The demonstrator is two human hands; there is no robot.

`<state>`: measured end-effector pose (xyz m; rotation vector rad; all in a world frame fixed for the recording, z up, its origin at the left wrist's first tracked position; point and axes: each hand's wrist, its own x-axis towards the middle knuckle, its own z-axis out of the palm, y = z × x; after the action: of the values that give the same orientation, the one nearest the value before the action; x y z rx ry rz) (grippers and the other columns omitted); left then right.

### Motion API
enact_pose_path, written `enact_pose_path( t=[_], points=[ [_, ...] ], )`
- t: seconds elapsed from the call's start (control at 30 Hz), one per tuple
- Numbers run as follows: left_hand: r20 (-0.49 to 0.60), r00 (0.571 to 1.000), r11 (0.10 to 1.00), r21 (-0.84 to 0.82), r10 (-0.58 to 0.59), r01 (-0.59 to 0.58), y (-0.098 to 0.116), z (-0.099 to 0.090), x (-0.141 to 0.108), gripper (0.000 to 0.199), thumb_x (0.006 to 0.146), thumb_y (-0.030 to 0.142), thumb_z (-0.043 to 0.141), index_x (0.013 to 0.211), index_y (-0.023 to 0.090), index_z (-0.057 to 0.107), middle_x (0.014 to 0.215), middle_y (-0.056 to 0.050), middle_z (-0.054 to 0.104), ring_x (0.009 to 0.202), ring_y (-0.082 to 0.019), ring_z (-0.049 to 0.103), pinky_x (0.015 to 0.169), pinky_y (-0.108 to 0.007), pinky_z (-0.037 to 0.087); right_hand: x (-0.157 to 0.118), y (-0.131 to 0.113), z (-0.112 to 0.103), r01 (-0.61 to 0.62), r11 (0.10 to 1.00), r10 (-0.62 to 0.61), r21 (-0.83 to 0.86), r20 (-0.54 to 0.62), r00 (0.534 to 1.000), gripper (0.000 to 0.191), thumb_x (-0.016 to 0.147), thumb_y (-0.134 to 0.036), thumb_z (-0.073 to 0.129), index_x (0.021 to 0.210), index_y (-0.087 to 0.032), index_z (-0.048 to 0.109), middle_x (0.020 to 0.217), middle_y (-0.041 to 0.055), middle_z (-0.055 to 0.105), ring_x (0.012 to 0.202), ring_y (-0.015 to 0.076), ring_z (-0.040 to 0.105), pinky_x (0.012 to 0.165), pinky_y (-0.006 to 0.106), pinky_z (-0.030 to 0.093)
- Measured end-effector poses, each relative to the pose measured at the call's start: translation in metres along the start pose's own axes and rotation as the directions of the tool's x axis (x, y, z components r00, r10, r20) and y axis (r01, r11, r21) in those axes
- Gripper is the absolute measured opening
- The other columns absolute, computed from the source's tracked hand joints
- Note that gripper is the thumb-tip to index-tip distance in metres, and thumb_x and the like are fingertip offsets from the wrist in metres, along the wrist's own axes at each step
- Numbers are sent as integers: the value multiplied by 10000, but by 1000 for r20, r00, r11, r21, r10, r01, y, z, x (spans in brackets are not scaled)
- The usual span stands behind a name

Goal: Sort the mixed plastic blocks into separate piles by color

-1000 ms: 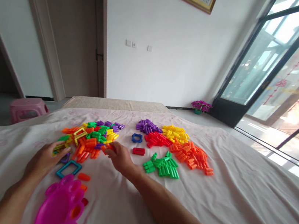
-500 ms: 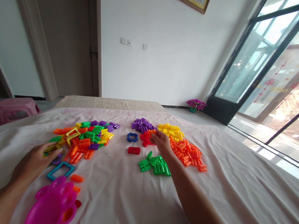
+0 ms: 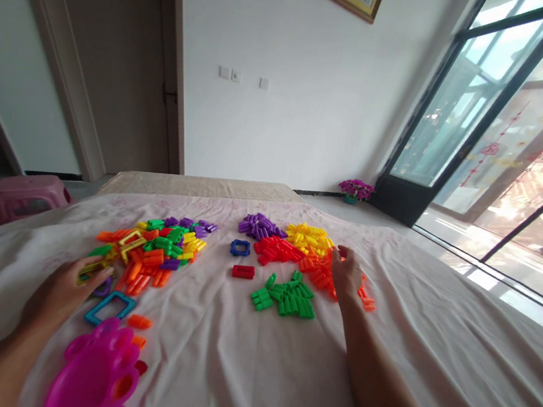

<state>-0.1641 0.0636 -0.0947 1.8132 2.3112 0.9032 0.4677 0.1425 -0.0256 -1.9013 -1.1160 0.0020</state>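
Observation:
My left hand (image 3: 60, 288) is closed around yellow toy pieces (image 3: 93, 269) at the near left edge of a mixed pile of coloured plastic blocks (image 3: 158, 251). My right hand (image 3: 346, 275) reaches over the pile of orange blocks (image 3: 317, 270), fingers bent and close together; what lies in them is hidden. Around it are sorted piles: yellow blocks (image 3: 310, 238), red blocks (image 3: 276, 250), purple blocks (image 3: 261, 225) and green blocks (image 3: 292, 297). A blue square frame (image 3: 240, 248) and a red block (image 3: 243, 271) lie between the mixed and sorted piles.
A pink paw-shaped tray (image 3: 82, 379) lies at the near left, beside a teal square frame (image 3: 110, 309) and loose orange blocks (image 3: 139, 322). A pale wrinkled cloth (image 3: 208, 363) covers the surface. A pink stool (image 3: 30, 196) stands beyond the left edge.
My right hand has moved right, from the red pile to the orange pile, uncovering the red blocks. My left hand stays in nearly the same place.

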Motion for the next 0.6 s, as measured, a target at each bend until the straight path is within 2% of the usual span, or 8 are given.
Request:
enact_pose_path(
  t=[0.07,0.13,0.23,0.3,0.37,0.47,0.5,0.6],
  points=[
    [11,1000,1000,-12,-12,12,3,-2,-1,621,870,638,479,1243,163,624,1165,-150,714,1104,-300,657,959,-379,494,-3,1,-6,34,994,-45,-102,-107,993,396,930,-374,489,1255,-217,653,1239,113,644,1086,260,599,866,370,444],
    [11,1000,1000,-21,-15,15,6,-3,-2,621,871,638,479,1238,159,627,1161,-153,712,1101,-298,655,956,-379,492,-10,-7,-6,120,985,-137,-120,-148,979,373,931,-321,483,1244,-224,662,1251,109,624,1097,255,583,859,363,442],
    [4,1000,1000,-28,-7,7,10,-6,-4,612,872,622,487,1229,147,628,1160,-155,711,1088,-299,656,938,-383,497,-30,-38,3,286,957,-283,46,-67,957,306,928,-267,478,1109,-208,718,1151,97,652,981,223,618,824,339,467],
    [1,1000,999,-36,-2,2,12,-7,-4,608,873,613,493,1229,139,628,1171,-158,708,1094,-302,652,946,-392,493,-55,-66,14,406,881,-429,242,52,902,257,918,-238,499,1010,-196,736,1061,86,677,934,207,637,829,326,486],
    [-3,1000,999,-45,3,-3,13,-7,-4,611,871,609,502,1228,131,630,1176,-164,708,1103,-303,647,967,-399,484,-90,-94,25,483,767,-601,422,209,771,215,889,-193,547,987,-195,738,1002,75,700,934,200,651,849,322,498],
    [-8,1000,999,-51,0,0,12,-8,-4,603,864,598,525,1224,128,638,1166,-166,715,1096,-295,653,972,-391,487,-151,-131,37,524,599,-799,606,410,440,262,856,-116,582,1047,-213,734,1019,58,726,931,186,667,852,313,513],
    [-9,1000,999,-50,-2,2,12,-8,-4,597,865,593,527,1224,130,640,1164,-166,716,1095,-292,656,970,-389,491,-171,-141,40,542,535,-844,648,426,325,302,833,-102,613,1092,-213,723,1078,62,730,999,195,664,905,324,503],
    [-14,1000,999,-43,-10,10,12,-7,-4,584,867,590,525,1218,139,647,1164,-165,718,1096,-297,659,958,-401,501,-218,-166,47,565,378,-905,734,420,60,401,811,-81,640,1185,-219,685,1216,60,714,1145,199,634,1033,338,445]
  ],
)
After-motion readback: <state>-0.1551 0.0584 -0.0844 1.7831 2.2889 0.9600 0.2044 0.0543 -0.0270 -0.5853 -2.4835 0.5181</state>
